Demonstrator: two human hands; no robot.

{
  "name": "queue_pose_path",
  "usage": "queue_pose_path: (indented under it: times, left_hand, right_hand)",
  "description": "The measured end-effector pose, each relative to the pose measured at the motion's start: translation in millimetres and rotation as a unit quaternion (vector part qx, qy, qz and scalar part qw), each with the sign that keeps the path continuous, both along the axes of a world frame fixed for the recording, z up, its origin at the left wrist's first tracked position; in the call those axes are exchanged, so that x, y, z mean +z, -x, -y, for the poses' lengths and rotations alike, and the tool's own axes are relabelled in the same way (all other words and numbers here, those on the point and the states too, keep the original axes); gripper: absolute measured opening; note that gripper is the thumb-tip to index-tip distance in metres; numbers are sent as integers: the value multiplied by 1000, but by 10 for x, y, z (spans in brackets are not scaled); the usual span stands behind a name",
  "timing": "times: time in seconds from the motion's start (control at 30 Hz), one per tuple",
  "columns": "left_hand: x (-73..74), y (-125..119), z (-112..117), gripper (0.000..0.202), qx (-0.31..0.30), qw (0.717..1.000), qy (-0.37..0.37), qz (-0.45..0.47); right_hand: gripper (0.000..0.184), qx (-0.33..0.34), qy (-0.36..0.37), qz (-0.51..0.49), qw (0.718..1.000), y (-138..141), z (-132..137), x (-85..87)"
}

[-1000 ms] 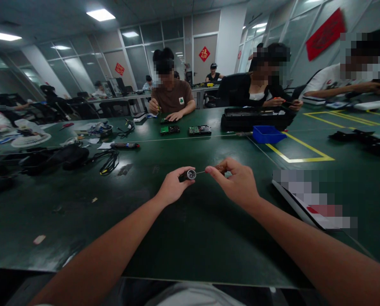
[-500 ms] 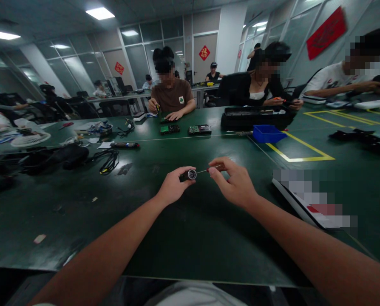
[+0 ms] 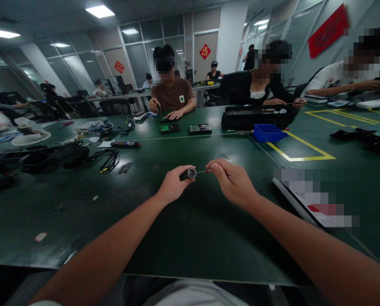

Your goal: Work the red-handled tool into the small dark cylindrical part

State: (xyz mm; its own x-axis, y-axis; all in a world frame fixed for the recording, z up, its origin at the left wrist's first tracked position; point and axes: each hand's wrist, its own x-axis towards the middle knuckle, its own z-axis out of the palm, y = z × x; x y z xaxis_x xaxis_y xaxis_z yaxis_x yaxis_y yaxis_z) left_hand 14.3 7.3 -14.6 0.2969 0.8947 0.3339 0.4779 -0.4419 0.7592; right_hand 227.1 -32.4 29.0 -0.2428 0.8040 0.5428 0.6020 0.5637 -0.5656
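Slip looked the risk: left hand (image 3: 172, 187) pinched a small black cylinder (image 3: 186, 174) by fingertips only, right hand (image 3: 233, 182) pinched a thin tool (image 3: 202, 172) at its end, so tip might've skidded off.

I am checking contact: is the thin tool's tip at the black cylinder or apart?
At it: the tool shaft, in the right hand, meets the cylinder, in the left hand, on its silver end.

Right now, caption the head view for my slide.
Above a green table, the left hand grips a small black cylinder; the right hand holds a thin tool to its end.
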Motion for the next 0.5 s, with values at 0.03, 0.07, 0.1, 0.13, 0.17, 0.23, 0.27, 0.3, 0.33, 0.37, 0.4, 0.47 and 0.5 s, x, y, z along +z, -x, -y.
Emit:
queue_pose_path:
  times: [0.03, 0.07, 0.1, 0.13, 0.17, 0.23, 0.27, 0.3, 0.33, 0.37, 0.4, 0.47, 0.5]
  left_hand:
    - [-4, 4, -1, 40, -3, 1000, -4, -2]
    - [-6, 6, -1, 40, -6, 1000, -8, -2]
    - [-5, 8, 1, 41, -9, 1000, -13, -3]
    - [-2, 9, 4, 41, -12, 1000, -18, -3]
    - [4, 9, 8, 42, -13, 1000, -22, -4]
    - [23, 6, 15, 42, -10, 999, -29, -11]
    - [34, 5, 18, 42, -8, 999, -32, -13]
    - [45, 4, 20, 42, -6, 999, -36, -13]
    - [55, 5, 21, 42, -4, 999, -42, -13]
    - [64, 8, 22, 42, -5, 999, -49, -12]
    - [72, 12, 22, 42, -8, 998, -57, -14]
    - [83, 25, 20, 41, -22, 997, -71, -26]
    - [86, 32, 19, 40, -29, 996, -73, -35]
  right_hand:
    - [30, -7, -4, -4, 1000, 1, -4, -2]
    - [26, -16, -9, -14, 1000, 2, -10, -7]
    - [24, -26, -11, -29, 999, 2, -17, -16]
    - [23, -35, -8, -48, 998, 2, -25, -27]
    - [23, -41, -2, -70, 997, 2, -34, -39]
    - [23, -42, 16, -117, 992, 3, -51, -62]
    - [24, -38, 24, -138, 989, 5, -58, -69]
    - [25, -33, 33, -156, 987, 8, -64, -74]
    - [27, -29, 40, -175, 983, 11, -70, -77]
    - [28, -28, 49, -194, 979, 15, -78, -79]
    - [30, -31, 58, -215, 974, 17, -88, -81]
    - [32, -38, 82, -262, 961, 14, -125, -92]
    - [32, -37, 100, -292, 950, 7, -152, -100]
